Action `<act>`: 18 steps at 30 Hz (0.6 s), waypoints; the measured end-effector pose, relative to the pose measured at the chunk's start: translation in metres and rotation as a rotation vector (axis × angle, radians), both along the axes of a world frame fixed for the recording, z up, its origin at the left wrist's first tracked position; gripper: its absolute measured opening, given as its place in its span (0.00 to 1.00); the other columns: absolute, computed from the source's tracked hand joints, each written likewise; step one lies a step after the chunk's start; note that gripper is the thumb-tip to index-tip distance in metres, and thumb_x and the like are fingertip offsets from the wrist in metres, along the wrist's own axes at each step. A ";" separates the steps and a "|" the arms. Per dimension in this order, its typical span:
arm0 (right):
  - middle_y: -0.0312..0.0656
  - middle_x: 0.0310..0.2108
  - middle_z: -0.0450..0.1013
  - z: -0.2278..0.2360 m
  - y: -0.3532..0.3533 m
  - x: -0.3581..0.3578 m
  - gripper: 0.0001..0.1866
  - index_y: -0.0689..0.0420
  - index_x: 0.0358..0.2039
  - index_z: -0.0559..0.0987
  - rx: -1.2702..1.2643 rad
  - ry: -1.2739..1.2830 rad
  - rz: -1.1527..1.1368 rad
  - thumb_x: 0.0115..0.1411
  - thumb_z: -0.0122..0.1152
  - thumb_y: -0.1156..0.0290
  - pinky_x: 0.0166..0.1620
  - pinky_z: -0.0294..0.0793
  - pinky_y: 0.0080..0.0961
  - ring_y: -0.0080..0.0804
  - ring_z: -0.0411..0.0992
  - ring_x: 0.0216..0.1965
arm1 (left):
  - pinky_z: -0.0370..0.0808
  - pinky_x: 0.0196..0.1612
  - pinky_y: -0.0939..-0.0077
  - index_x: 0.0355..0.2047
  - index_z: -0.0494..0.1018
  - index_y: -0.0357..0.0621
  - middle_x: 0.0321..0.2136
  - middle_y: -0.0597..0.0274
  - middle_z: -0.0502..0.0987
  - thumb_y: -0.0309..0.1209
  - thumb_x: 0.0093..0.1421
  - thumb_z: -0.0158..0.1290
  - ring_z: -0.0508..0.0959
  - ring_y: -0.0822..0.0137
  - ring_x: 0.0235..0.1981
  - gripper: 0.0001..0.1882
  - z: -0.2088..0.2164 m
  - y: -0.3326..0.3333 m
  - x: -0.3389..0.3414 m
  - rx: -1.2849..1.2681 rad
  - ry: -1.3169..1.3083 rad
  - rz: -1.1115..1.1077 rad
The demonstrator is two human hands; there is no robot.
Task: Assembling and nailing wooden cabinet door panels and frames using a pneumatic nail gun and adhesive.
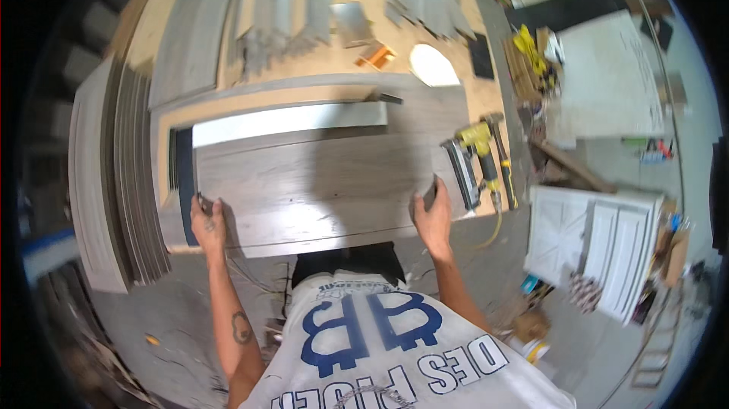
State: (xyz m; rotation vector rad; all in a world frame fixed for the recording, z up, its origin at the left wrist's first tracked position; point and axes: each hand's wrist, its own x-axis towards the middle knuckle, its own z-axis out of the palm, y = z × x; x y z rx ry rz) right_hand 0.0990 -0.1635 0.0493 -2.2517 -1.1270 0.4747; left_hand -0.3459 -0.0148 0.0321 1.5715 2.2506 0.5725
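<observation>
A wide grey wood-grain panel (304, 196) lies flat at the front of the workbench, its near edge close to my body. My left hand (209, 225) is closed on the panel's left end, thumb on the near side, beside a dark strip (182, 181). At the panel's near right corner my right hand (431, 219) is closed, with thumb and fingers around its edge; a dark gap shows between them. Beyond the panel runs a long white strip (288, 122) inside a grey frame (304, 82). A small dark bar (386, 97) rests at the strip's far right.
Right of the panel lie a yellow air nailer (477, 152) with its hose and a hammer (504, 158). Stacked grey panels (99, 173) stand at the left. Grey slats (281, 6), an orange piece (376, 54) and a white oval (434, 66) lie farther back. White doors (600, 242) are at right.
</observation>
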 end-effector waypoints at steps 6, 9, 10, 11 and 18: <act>0.64 0.56 0.69 0.000 0.013 -0.001 0.33 0.68 0.62 0.65 -0.018 0.141 -0.166 0.62 0.61 0.63 0.64 0.63 0.46 0.62 0.64 0.60 | 0.71 0.53 0.71 0.60 0.67 0.26 0.46 0.48 0.78 0.38 0.60 0.63 0.77 0.62 0.45 0.35 -0.026 0.008 -0.033 -0.080 -0.114 0.062; 0.63 0.56 0.70 0.005 0.014 0.000 0.32 0.67 0.62 0.66 -0.057 0.146 -0.152 0.63 0.60 0.62 0.63 0.64 0.47 0.61 0.65 0.60 | 0.72 0.52 0.71 0.60 0.67 0.25 0.45 0.49 0.78 0.38 0.60 0.63 0.77 0.62 0.43 0.35 -0.031 0.006 -0.035 -0.017 -0.154 0.067; 0.63 0.56 0.70 0.006 0.013 0.003 0.31 0.67 0.62 0.66 -0.029 0.125 -0.139 0.63 0.60 0.62 0.63 0.64 0.47 0.60 0.65 0.60 | 0.71 0.53 0.70 0.59 0.66 0.23 0.44 0.47 0.78 0.39 0.61 0.62 0.78 0.60 0.44 0.35 -0.029 0.006 -0.031 -0.005 -0.159 0.080; 0.63 0.55 0.70 0.006 0.012 0.009 0.31 0.67 0.61 0.67 -0.032 0.187 -0.136 0.63 0.60 0.62 0.62 0.65 0.47 0.60 0.66 0.59 | 0.71 0.55 0.68 0.59 0.66 0.23 0.46 0.45 0.78 0.40 0.62 0.61 0.78 0.57 0.47 0.35 -0.024 0.006 -0.024 0.020 -0.097 0.051; 0.57 0.55 0.70 0.007 -0.004 0.128 0.27 0.65 0.59 0.69 0.133 -0.287 -0.224 0.60 0.61 0.72 0.60 0.67 0.48 0.58 0.68 0.57 | 0.61 0.67 0.53 0.59 0.68 0.24 0.59 0.33 0.70 0.41 0.67 0.54 0.69 0.40 0.62 0.31 0.027 -0.009 0.148 0.158 0.247 -0.388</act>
